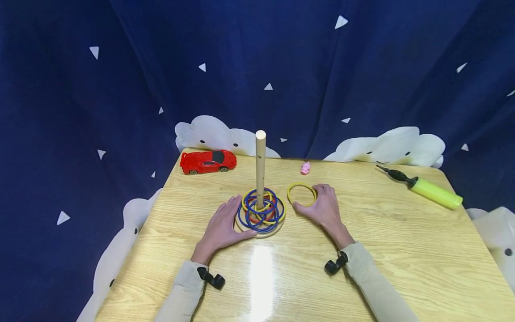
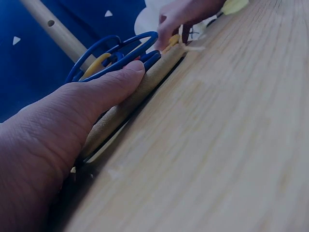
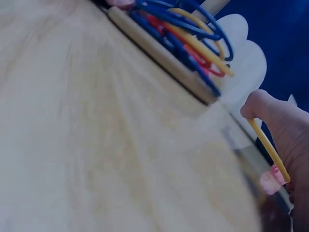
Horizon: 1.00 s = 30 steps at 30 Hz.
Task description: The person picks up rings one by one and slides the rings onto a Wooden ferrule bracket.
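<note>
A round wooden base [image 1: 263,236] with an upright wooden post [image 1: 260,167] stands on the table. Blue, yellow and red rings [image 1: 263,230] lie heaped round the post's foot. My left hand [image 1: 221,227] holds the left side of the base, its thumb along the front rim near a blue ring. Right of the base, my right hand [image 1: 325,209] pinches a separate yellow ring [image 1: 301,184] between thumb and fingers. In the right wrist view this yellow ring [image 3: 270,152] stands tilted, seen nearly edge-on.
A red toy car [image 1: 208,162] sits at the table's back left. Behind the yellow ring is a small pink pig figure [image 1: 305,168]. At the back right lies a yellow-green hand pump [image 1: 436,193] with a black nozzle. A dark blue curtain [image 1: 297,67] hangs behind the table.
</note>
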Available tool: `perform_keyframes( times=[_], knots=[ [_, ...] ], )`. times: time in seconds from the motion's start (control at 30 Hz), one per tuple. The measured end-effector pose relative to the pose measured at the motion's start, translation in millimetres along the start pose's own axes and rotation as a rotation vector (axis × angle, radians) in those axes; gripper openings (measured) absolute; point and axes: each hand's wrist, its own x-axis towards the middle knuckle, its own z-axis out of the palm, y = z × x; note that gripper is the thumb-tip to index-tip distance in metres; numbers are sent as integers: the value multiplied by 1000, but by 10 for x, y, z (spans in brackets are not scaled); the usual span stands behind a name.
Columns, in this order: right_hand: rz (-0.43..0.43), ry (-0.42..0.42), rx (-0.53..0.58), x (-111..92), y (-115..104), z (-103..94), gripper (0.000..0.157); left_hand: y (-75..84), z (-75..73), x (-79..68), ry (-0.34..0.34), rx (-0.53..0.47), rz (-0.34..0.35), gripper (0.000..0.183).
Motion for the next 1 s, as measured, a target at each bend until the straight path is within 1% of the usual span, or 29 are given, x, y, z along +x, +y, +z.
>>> perform_keyframes(
  times=[0.2, 0.4, 0.63, 0.77, 0.9, 1.0],
  knots=[
    [-4, -21, 62, 38, -91, -180, 86, -3, -8, -9, -10, -1, -8, 128],
    [-48, 10, 114, 121, -260, -399, 82, -4, -10, -6, -16, 2, -14, 128],
    [-103, 63, 171, 260, -604, -753, 76, -2, -13, -4, -14, -4, -13, 128],
    [-153, 108, 202, 346, -805, -953, 75, 2, -17, -6, -21, -5, -18, 128],
    [-197, 163, 232, 450, -1004, -1156, 69, 3, -21, -6, -19, -12, -13, 127],
    [-234, 185, 272, 527, -1144, -1299, 69, -7, -17, -5, -21, -6, -16, 127]
  ],
)
